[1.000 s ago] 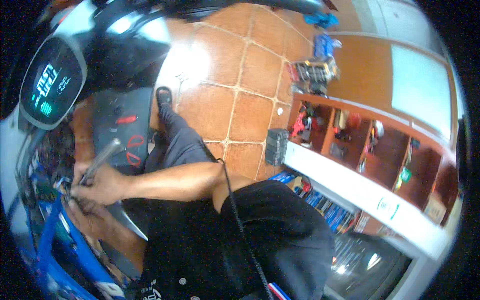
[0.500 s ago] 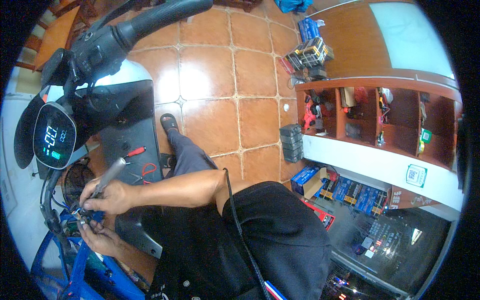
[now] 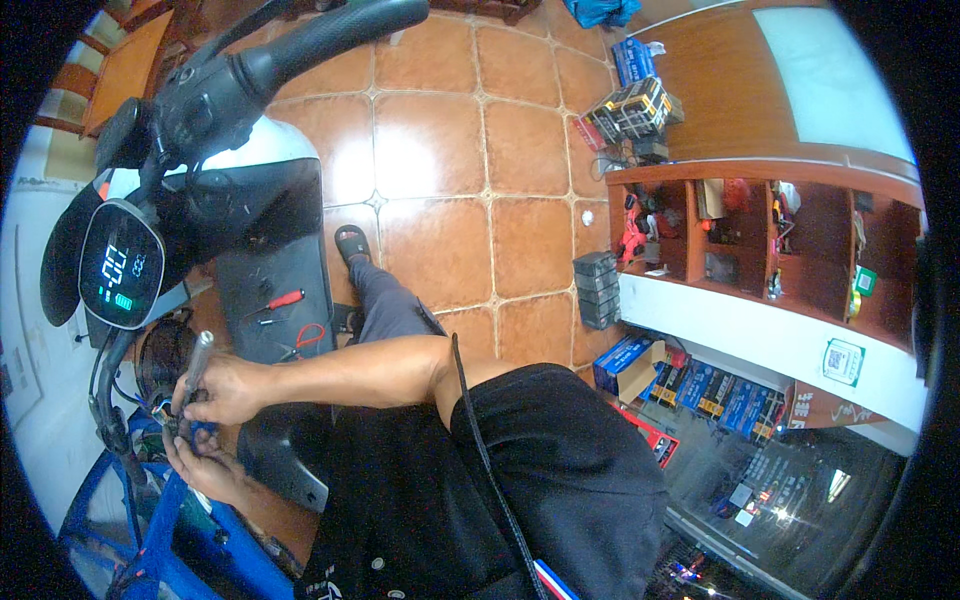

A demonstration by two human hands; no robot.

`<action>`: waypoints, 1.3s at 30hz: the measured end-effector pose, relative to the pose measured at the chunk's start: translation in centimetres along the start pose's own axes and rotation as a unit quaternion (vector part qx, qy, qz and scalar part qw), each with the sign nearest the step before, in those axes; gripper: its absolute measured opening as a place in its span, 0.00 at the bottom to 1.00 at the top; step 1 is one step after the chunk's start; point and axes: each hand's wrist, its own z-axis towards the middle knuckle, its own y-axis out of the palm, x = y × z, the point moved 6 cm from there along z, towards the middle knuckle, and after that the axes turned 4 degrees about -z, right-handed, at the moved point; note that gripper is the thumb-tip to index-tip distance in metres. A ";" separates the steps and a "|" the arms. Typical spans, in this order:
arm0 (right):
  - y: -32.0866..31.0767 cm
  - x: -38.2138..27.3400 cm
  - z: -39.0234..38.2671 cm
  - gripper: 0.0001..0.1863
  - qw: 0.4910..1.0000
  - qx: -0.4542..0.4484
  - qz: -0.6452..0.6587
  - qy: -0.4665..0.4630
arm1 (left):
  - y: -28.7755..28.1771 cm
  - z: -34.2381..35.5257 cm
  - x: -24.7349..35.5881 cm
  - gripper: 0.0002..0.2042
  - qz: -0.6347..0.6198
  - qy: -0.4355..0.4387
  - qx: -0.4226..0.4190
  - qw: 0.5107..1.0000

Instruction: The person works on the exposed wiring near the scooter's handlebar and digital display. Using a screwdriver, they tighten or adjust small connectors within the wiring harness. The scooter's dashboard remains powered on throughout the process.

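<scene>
In my right hand (image 3: 230, 388) is a slim grey pen-like tool (image 3: 200, 356), held nearly upright, its upper end standing above my fingers. Just below, my left hand (image 3: 205, 472) is closed around a small dark part with thin wires (image 3: 160, 408). My fingers cover most of that part and the tool's lower end, so its kind is unclear. Both hands work close together beside an electric scooter's handlebar (image 3: 150, 200), below its lit display (image 3: 122, 265). Blue body panels (image 3: 180, 530) lie beneath my left forearm.
On the dark footboard (image 3: 270, 265) rest a red-handled screwdriver (image 3: 288, 299) and red-handled pliers (image 3: 308, 338). A rubber grip (image 3: 340, 40) juts across the top. To the right stand a wooden shelf unit (image 3: 740, 175), stacked boxes (image 3: 640, 105) and a glass-topped counter (image 3: 790, 490).
The tool in my right hand has swung from a rightward lean to nearly upright. My hands stay together at the wires. The whole view has shifted slightly.
</scene>
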 end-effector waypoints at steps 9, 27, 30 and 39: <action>4.1 2.3 0.1 0.10 0.977 -0.084 0.143 0.135 | -3.2 0.9 -3.1 0.17 -0.100 -0.048 -0.069 0.991; -0.4 -2.7 1.6 0.09 0.989 -0.130 0.044 0.058 | -6.0 0.5 -4.5 0.09 -0.100 -0.035 -0.039 0.994; -1.4 -4.4 2.3 0.08 0.987 -0.160 -0.020 -0.010 | -6.1 1.0 -6.0 0.08 -0.124 -0.072 -0.040 0.989; -9.6 -12.7 3.0 0.08 0.908 -0.315 -0.216 -0.173 | -5.7 1.0 -7.9 0.12 -0.122 -0.136 -0.093 0.979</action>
